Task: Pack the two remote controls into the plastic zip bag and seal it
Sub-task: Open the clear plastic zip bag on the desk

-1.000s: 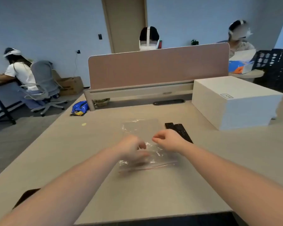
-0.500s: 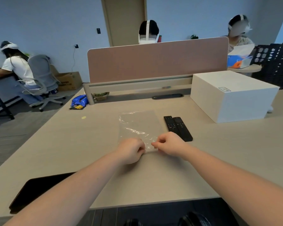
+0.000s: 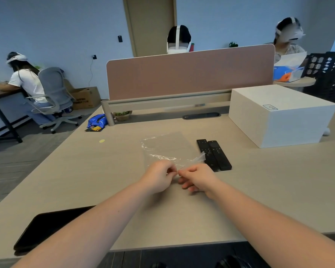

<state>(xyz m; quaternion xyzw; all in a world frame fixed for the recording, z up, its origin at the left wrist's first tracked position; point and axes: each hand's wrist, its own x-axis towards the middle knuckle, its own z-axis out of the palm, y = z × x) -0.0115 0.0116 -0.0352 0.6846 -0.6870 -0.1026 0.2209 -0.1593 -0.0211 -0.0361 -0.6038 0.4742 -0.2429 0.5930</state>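
1. the left hand (image 3: pixel 160 176) was curled nearly into a fist, thumb and forefinger pinched on the near edge of the clear plastic zip bag (image 3: pixel 167 149).
2. the right hand (image 3: pixel 196 178) met it fingertip to fingertip, thumb and forefinger nipping the same edge just beside the left hand's grip, the other fingers loosely bent underneath.
3. the bag lay mostly flat on the pale wooden desk (image 3: pixel 269 190), stretching away from the hands; its near right corner was lifted and stood up in a crumpled point.
4. the two black remote controls (image 3: pixel 214 154) lay side by side, touching, just right of the bag and outside it, their long sides running away from the person; the raised corner of the bag overlapped the left one in the view.
5. farther right and back stood a white box (image 3: pixel 278 117).
6. a dark flat device (image 3: pixel 50 227) lay at the desk's near left edge, partly hidden by the left forearm.
7. a pink divider panel (image 3: pixel 190 72) ran along the desk's far side.
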